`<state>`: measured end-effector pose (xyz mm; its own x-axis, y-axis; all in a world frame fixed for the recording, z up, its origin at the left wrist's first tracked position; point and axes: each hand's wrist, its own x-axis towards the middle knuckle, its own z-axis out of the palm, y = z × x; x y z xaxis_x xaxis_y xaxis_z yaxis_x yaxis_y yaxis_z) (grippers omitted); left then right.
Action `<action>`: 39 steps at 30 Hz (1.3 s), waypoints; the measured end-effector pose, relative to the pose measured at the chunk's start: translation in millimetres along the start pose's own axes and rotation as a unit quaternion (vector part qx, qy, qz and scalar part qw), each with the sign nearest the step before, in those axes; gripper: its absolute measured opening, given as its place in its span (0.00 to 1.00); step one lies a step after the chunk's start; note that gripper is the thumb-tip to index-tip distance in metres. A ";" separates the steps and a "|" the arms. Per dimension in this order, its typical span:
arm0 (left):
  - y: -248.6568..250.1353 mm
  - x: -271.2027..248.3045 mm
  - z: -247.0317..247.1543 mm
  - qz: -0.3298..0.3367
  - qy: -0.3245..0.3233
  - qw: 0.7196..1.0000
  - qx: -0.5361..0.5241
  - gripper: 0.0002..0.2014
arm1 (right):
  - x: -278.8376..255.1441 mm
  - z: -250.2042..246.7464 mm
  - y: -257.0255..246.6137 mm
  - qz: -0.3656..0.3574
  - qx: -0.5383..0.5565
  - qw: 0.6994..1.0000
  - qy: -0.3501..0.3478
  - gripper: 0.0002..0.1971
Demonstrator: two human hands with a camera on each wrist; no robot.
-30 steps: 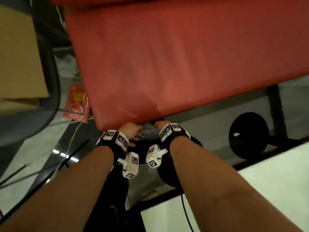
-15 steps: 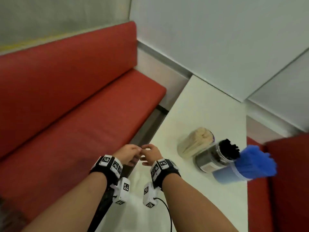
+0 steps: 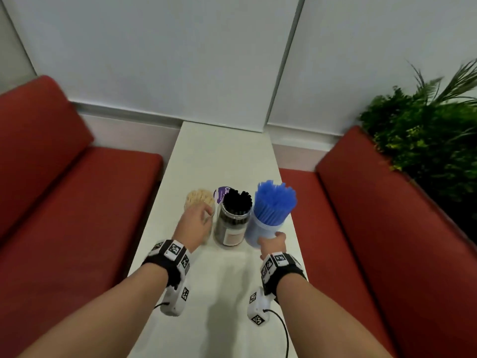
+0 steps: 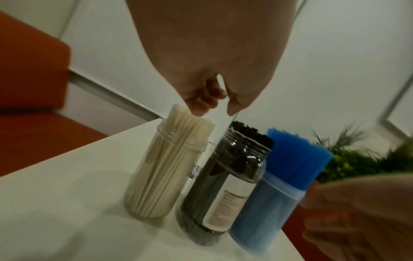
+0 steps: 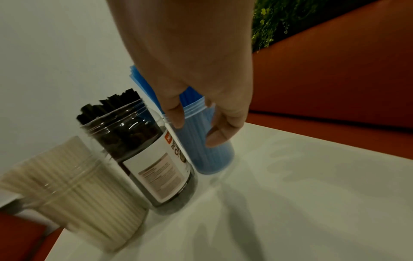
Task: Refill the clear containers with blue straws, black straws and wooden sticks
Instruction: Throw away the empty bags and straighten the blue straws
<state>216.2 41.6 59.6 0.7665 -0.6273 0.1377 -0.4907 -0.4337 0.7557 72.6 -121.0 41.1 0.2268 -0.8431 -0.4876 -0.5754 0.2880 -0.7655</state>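
Three clear containers stand in a row on the white table (image 3: 222, 156). The left one holds wooden sticks (image 3: 200, 198) (image 4: 161, 169), the middle one black straws (image 3: 233, 218) (image 5: 143, 141), the right one blue straws (image 3: 272, 210) (image 5: 205, 151). My left hand (image 3: 204, 215) (image 4: 212, 111) hovers at the top of the wooden stick container with loosely bent fingers that hold nothing. My right hand (image 3: 271, 240) (image 5: 196, 128) grips the blue straw container low on its near side, the thumb on one side and the fingers on the other.
Red benches (image 3: 77, 202) (image 3: 387, 228) run along both sides of the narrow table. A purple lid (image 3: 220, 195) lies behind the containers. A green plant (image 3: 426, 130) stands at the back right. White wall panels close off the far end.
The head view swung up from the bench to the table. My hands, held together before, have parted and reached the containers; the right one has taken hold of the blue straw container.
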 end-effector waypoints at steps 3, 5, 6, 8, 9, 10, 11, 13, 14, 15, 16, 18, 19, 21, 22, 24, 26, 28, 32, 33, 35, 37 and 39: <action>11.1 12.5 24.0 0.113 -0.069 0.985 0.115 0.12 | 16.2 2.0 -19.1 -0.016 0.033 0.998 0.059 0.43; 12.9 22.7 37.0 0.145 -0.094 0.967 0.188 0.16 | 27.0 5.6 -26.8 -0.026 0.065 0.995 0.073 0.47; 11.9 27.2 42.7 0.150 -0.100 0.959 0.220 0.18 | 33.8 8.1 -28.5 -0.034 0.075 0.994 0.073 0.47; 9.5 35.8 51.4 0.146 -0.108 0.941 0.284 0.17 | 48.1 12.5 -29.5 -0.049 0.078 0.994 0.062 0.47; 9.3 39.8 55.3 0.143 -0.110 0.934 0.308 0.15 | 54.7 13.9 -27.8 -0.058 0.075 0.994 0.054 0.50; 10.7 44.2 58.9 0.142 -0.110 0.929 0.324 0.13 | 61.2 14.9 -25.9 -0.071 0.073 0.994 0.043 0.54; 13.8 49.9 62.5 0.145 -0.109 0.923 0.340 0.12 | 69.0 15.4 -24.1 -0.086 0.067 0.994 0.029 0.57; 23.4 63.0 68.7 0.149 -0.110 0.910 0.370 0.09 | 85.0 15.5 -22.7 -0.098 0.039 0.994 0.001 0.59; 28.1 71.0 71.7 0.147 -0.111 0.906 0.380 0.08 | 92.8 15.7 -23.9 -0.096 0.022 0.995 -0.013 0.58; 32.0 79.1 74.5 0.140 -0.112 0.905 0.387 0.07 | 100.8 16.2 -25.2 -0.095 0.012 0.995 -0.026 0.57; 35.0 87.7 77.3 0.131 -0.113 0.904 0.392 0.06 | 109.6 16.7 -26.1 -0.098 0.009 0.994 -0.040 0.56; 37.9 106.4 83.0 0.112 -0.118 0.902 0.401 0.04 | 124.3 17.6 -29.6 -0.109 0.016 0.991 -0.072 0.56; 38.8 115.8 85.6 0.103 -0.119 0.900 0.405 0.03 | 130.2 17.9 -32.7 -0.116 0.023 0.989 -0.087 0.56; 41.0 133.8 88.3 0.092 -0.116 0.900 0.410 0.02 | 142.3 18.4 -42.3 -0.139 0.033 0.984 -0.106 0.57; 41.9 142.7 88.7 0.088 -0.115 0.901 0.410 0.02 | 148.8 18.4 -48.0 -0.154 0.038 0.981 -0.115 0.55; 40.5 161.7 87.5 0.088 -0.097 0.907 0.400 0.07 | 164.2 18.5 -59.1 -0.173 0.053 0.973 -0.144 0.49; 38.2 181.0 86.5 0.082 -0.081 0.922 0.370 0.13 | 180.4 17.8 -69.1 -0.159 0.064 0.970 -0.174 0.48; 35.8 201.2 87.3 0.102 -0.079 0.924 0.360 0.18 | 195.8 19.1 -75.4 -0.129 0.088 0.972 -0.175 0.48; 38.0 229.9 90.4 0.091 -0.086 0.914 0.386 0.16 | 209.3 36.4 -79.4 -0.097 0.151 0.978 -0.107 0.36; 38.7 235.2 91.9 0.085 -0.093 0.913 0.389 0.16 | 209.4 42.8 -79.8 -0.094 0.158 0.979 -0.087 0.32; 40.2 243.3 94.5 0.075 -0.095 0.914 0.387 0.16 | 209.4 54.9 -80.4 -0.105 0.153 0.981 -0.054 0.25; 40.0 249.6 95.9 0.065 -0.102 0.924 0.362 0.13 | 211.5 62.3 -84.8 -0.129 0.123 0.984 -0.029 0.23; 35.8 250.8 94.9 0.059 -0.130 0.936 0.321 0.12 | 218.7 66.2 -90.1 -0.149 0.095 0.984 -0.010 0.22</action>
<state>351.6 -192.7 60.4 0.6058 -0.7952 -0.0269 -0.7774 -0.5988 0.1925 226.1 -301.3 -24.4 0.3805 -0.8940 -0.2369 -0.3243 0.1109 -0.9394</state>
